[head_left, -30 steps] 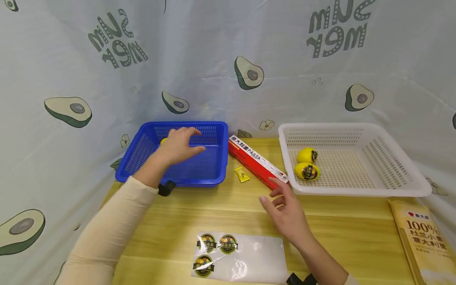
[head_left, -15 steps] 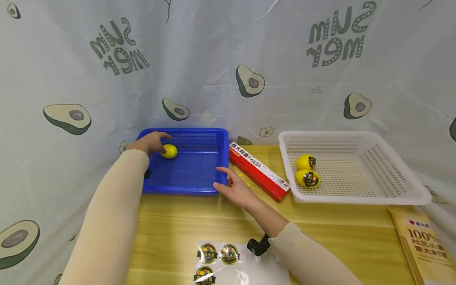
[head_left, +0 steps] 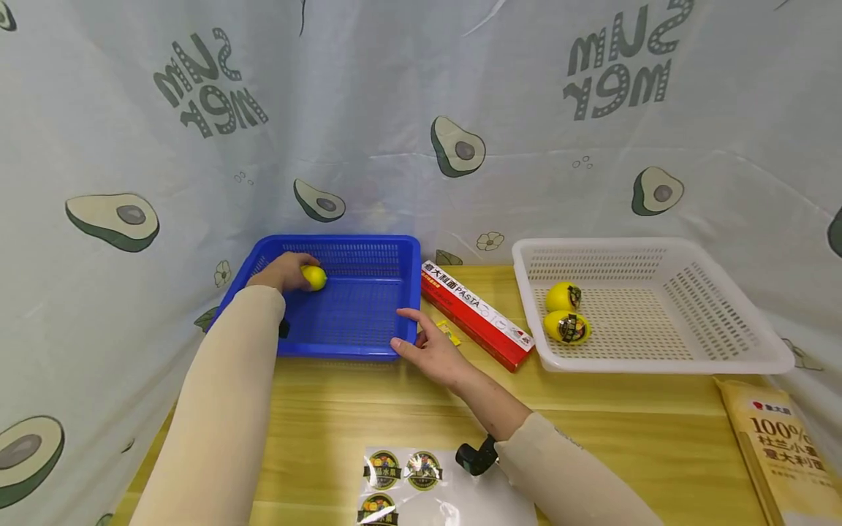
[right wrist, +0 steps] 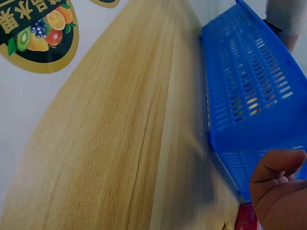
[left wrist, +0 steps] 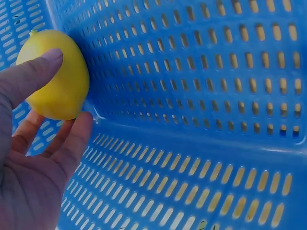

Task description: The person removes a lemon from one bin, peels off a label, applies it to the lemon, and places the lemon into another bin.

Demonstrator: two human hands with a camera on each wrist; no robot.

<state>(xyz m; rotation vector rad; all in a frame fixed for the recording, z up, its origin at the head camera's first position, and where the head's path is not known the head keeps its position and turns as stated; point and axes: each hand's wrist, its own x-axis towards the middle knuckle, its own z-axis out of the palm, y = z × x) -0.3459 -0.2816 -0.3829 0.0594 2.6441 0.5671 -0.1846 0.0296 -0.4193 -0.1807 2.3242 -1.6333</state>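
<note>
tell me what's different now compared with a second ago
The left hand has moved left and down inside the blue basket and now grips the lemon. The right hand has moved left from beside the pasta box to hold the basket's near right corner. The two labelled lemons, white basket and pasta box stayed put.

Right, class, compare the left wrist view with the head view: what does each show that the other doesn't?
Only the left wrist view: the palm side of the left hand and its thumbnail.
Only the head view: the right hand on a corner of the blue basket, the white basket with two labelled lemons, the pasta box, the sticker sheet and the pasta packet.
Both: the left hand holding a third lemon inside the blue basket.
</note>
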